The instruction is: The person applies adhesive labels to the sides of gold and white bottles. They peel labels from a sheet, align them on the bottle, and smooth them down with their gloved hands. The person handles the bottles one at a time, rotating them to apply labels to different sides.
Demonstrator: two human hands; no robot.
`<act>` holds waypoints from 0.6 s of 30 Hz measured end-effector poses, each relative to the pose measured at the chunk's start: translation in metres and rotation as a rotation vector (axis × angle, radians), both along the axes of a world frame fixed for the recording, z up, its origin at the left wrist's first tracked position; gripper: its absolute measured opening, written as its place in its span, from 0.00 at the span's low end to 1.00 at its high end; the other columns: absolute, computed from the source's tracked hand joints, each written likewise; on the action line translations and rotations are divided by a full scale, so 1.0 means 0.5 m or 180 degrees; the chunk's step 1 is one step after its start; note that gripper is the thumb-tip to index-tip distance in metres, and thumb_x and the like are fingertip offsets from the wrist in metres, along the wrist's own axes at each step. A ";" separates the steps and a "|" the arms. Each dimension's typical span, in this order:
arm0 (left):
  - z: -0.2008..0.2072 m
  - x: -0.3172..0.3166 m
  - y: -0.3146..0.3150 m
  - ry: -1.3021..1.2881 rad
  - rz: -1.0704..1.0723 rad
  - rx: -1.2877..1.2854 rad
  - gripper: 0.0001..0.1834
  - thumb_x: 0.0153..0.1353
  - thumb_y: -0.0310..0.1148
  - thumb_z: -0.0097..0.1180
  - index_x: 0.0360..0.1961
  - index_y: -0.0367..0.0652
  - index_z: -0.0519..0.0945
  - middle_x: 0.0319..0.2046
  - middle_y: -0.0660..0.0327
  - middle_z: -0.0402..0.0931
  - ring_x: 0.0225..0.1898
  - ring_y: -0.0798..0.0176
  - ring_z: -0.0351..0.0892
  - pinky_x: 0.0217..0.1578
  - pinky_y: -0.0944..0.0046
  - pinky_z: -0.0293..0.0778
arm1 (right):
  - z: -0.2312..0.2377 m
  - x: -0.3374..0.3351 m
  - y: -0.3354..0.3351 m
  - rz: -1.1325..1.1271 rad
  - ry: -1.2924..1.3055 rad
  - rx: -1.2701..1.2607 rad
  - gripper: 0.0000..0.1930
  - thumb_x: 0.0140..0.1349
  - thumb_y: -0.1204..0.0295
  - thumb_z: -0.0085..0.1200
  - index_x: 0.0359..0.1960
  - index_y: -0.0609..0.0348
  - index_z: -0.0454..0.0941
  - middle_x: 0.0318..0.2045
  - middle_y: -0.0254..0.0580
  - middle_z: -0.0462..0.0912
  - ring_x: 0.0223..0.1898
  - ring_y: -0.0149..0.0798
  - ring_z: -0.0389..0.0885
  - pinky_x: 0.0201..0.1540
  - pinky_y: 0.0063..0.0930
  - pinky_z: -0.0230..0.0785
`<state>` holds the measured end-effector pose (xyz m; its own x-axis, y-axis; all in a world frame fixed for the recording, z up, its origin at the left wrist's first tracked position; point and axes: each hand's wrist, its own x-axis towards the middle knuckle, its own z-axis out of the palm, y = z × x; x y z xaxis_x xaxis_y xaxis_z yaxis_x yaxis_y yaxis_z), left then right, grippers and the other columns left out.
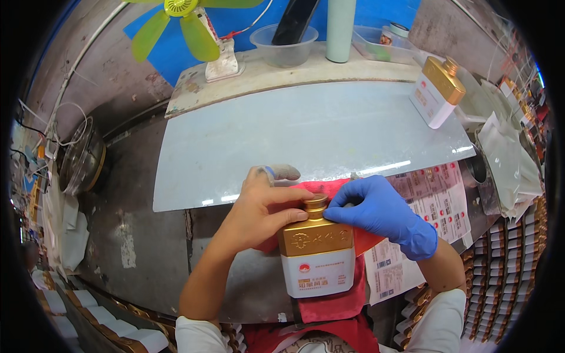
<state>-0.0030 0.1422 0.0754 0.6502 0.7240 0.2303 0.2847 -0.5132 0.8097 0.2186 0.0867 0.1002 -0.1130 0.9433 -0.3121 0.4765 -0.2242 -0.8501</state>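
Note:
A flat bottle (318,267) with a white lower body and a gold shoulder and neck stands before me, on a red cloth (332,307). My left hand (254,206), bare but for a grey wrap on one finger, pinches its neck from the left with thumb and finger. On the other side my right hand (376,207), in a blue glove, grips the neck and gold shoulder; its fingertips are partly hidden. Beside the cloth on the right lie printed label sheets (388,273). A similar gold-and-white bottle (434,94) stands at the far right of a pale glossy board (253,138).
Behind the board are a green-bladed fan (203,38), a clear plastic bowl (288,56) with a dark object in it, and a pale green cylinder (340,35). Rows of bottles (500,276) crowd the lower right; more bottles (106,320) are at lower left.

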 end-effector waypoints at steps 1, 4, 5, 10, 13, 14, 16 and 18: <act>-0.005 0.000 0.008 -0.0019 -0.0081 -0.0036 0.15 0.48 0.33 0.66 0.40 0.49 0.85 0.48 0.53 0.73 0.51 0.54 0.66 0.54 0.59 0.62 | 0.000 0.000 0.000 0.0013 -0.0016 0.0022 0.13 0.50 0.64 0.60 0.28 0.62 0.83 0.21 0.40 0.81 0.24 0.28 0.76 0.31 0.23 0.71; -0.015 0.002 0.021 -0.0203 -0.0228 -0.0432 0.14 0.47 0.32 0.67 0.39 0.49 0.85 0.49 0.54 0.72 0.52 0.55 0.66 0.54 0.59 0.63 | 0.010 -0.002 0.001 -0.0035 0.0077 -0.0115 0.08 0.51 0.71 0.63 0.27 0.64 0.82 0.22 0.33 0.79 0.26 0.22 0.72 0.31 0.18 0.66; -0.014 0.004 0.023 -0.0236 -0.0234 -0.0499 0.14 0.47 0.32 0.67 0.39 0.49 0.85 0.49 0.54 0.72 0.52 0.56 0.66 0.54 0.60 0.64 | 0.009 -0.001 0.001 -0.0028 0.0086 -0.0106 0.08 0.51 0.71 0.63 0.27 0.64 0.83 0.22 0.33 0.80 0.26 0.22 0.73 0.32 0.18 0.67; -0.018 0.007 0.029 -0.0323 -0.0295 -0.0640 0.14 0.46 0.32 0.68 0.38 0.47 0.85 0.49 0.56 0.72 0.52 0.57 0.67 0.53 0.60 0.66 | 0.007 -0.001 0.001 -0.0017 0.0097 -0.0127 0.07 0.51 0.72 0.63 0.28 0.64 0.82 0.22 0.34 0.80 0.27 0.23 0.74 0.33 0.19 0.68; -0.017 0.007 0.029 -0.0316 -0.0298 -0.0711 0.14 0.46 0.31 0.68 0.38 0.47 0.85 0.48 0.56 0.72 0.52 0.57 0.67 0.53 0.60 0.66 | -0.004 0.004 0.001 0.0069 0.0063 0.0085 0.13 0.51 0.63 0.60 0.28 0.62 0.83 0.20 0.41 0.80 0.22 0.29 0.75 0.31 0.23 0.70; -0.017 0.008 0.030 -0.0308 -0.0311 -0.0716 0.14 0.46 0.31 0.68 0.38 0.47 0.85 0.48 0.56 0.72 0.52 0.57 0.67 0.53 0.60 0.67 | -0.003 0.004 0.001 0.0083 0.0044 0.0090 0.13 0.51 0.63 0.60 0.28 0.62 0.83 0.20 0.42 0.80 0.23 0.30 0.75 0.31 0.24 0.70; -0.017 0.008 0.032 -0.0291 -0.0341 -0.0722 0.14 0.46 0.31 0.68 0.37 0.47 0.85 0.49 0.56 0.72 0.52 0.57 0.68 0.53 0.60 0.67 | 0.000 0.005 0.001 0.0106 0.0007 0.0102 0.13 0.50 0.63 0.60 0.28 0.62 0.83 0.21 0.43 0.81 0.23 0.31 0.76 0.32 0.24 0.71; -0.016 0.009 0.033 -0.0278 -0.0344 -0.0715 0.14 0.46 0.31 0.68 0.37 0.47 0.85 0.49 0.56 0.72 0.52 0.57 0.68 0.53 0.60 0.67 | -0.001 0.006 0.001 0.0111 -0.0042 0.0143 0.13 0.50 0.63 0.60 0.28 0.62 0.83 0.21 0.44 0.81 0.24 0.33 0.78 0.32 0.26 0.71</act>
<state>0.0014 0.1584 0.0673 0.7114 0.6906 0.1304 0.1619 -0.3415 0.9259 0.2218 0.0872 0.0996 -0.1422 0.9520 -0.2712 0.4944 -0.1690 -0.8526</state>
